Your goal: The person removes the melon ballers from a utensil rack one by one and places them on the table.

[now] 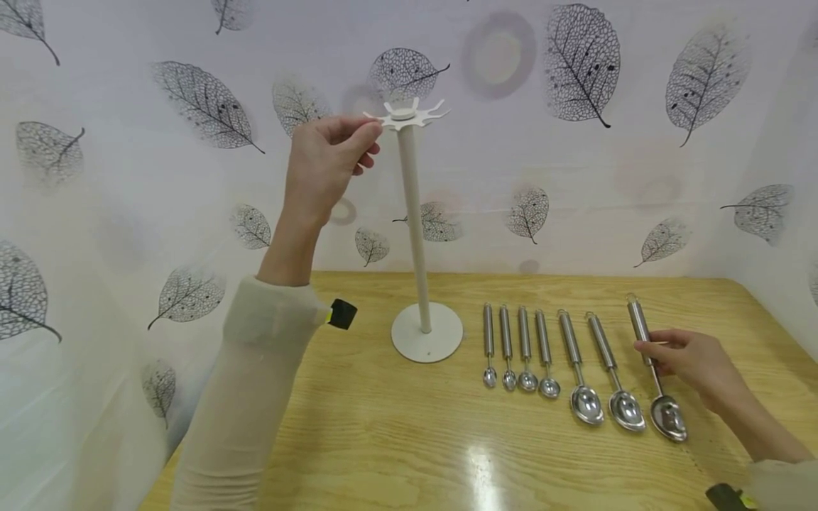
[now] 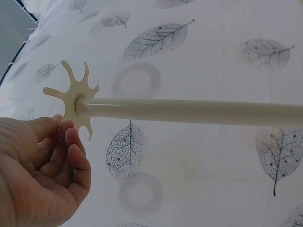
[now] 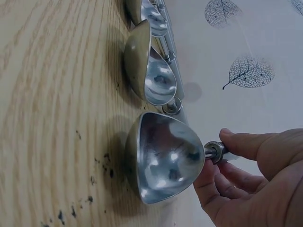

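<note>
A white utensil stand (image 1: pixel 413 220) rises from a round base on the table, with a ring of prongs at its top. My left hand (image 1: pixel 322 167) pinches one prong at the stand's left side; the left wrist view shows thumb and fingertips meeting on the hook ring (image 2: pixel 71 97). On the right, my right hand (image 1: pixel 699 365) grips the handle of the rightmost steel measuring scoop (image 1: pixel 668 417). Its bowl (image 3: pixel 168 156) looks tilted in the right wrist view; whether it touches the table I cannot tell.
Left of the held scoop, two large scoops (image 1: pixel 586 404) and several small measuring spoons (image 1: pixel 527 381) lie in a row, handles pointing away. All are on the wooden table (image 1: pixel 383 426). A leaf-printed curtain (image 1: pixel 486 156) hangs behind it and along the sides.
</note>
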